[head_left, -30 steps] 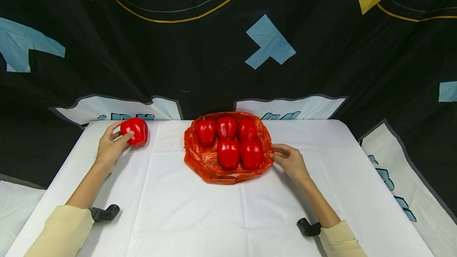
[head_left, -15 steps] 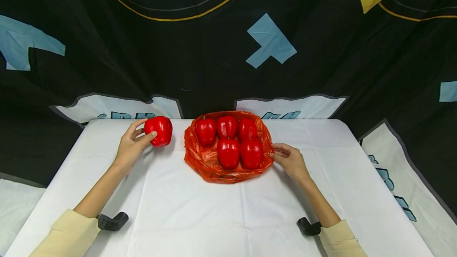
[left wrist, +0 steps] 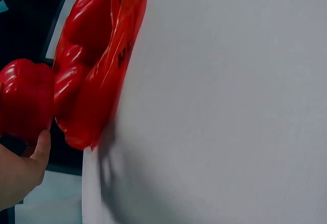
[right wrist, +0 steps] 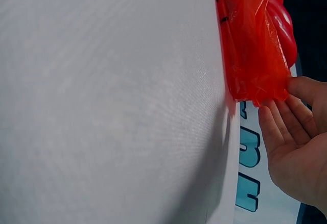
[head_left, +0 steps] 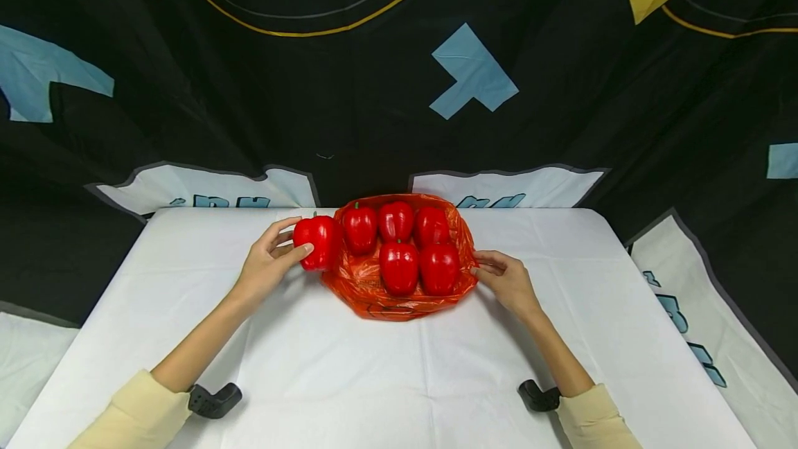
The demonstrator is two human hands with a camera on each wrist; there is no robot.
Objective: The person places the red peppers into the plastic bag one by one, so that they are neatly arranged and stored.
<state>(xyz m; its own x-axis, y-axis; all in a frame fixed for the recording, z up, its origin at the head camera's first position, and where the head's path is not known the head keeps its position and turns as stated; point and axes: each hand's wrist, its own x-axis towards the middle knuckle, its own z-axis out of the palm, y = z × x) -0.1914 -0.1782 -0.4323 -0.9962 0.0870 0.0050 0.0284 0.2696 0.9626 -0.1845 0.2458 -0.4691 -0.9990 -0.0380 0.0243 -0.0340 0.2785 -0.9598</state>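
In the head view my left hand (head_left: 268, 262) grips a glossy red bell pepper (head_left: 319, 241) with a green stem, thumb on its near side. That pepper is held up at the left rim of an orange-red plastic bag (head_left: 358, 296), overlapping it in view. Several more red bell peppers (head_left: 400, 269) stand inside the bag, whose mouth is spread wide. My right hand (head_left: 508, 283) pinches the bag's right edge between thumb and fingers. The left wrist view shows the held pepper (left wrist: 28, 99) beside the bag (left wrist: 104, 91); some of the left fingers are hidden behind it.
A white cloth covers the table (head_left: 337, 380). Behind its far edge hangs a black curtain (head_left: 249, 109) with yellow, blue and white patterns. Black devices (head_left: 215, 400) are worn on both wrists, near the cream sleeves.
My left hand has carried the bell pepper rightward across the table, from the far left to the bag's left rim. The right hand and the bag have stayed in place.
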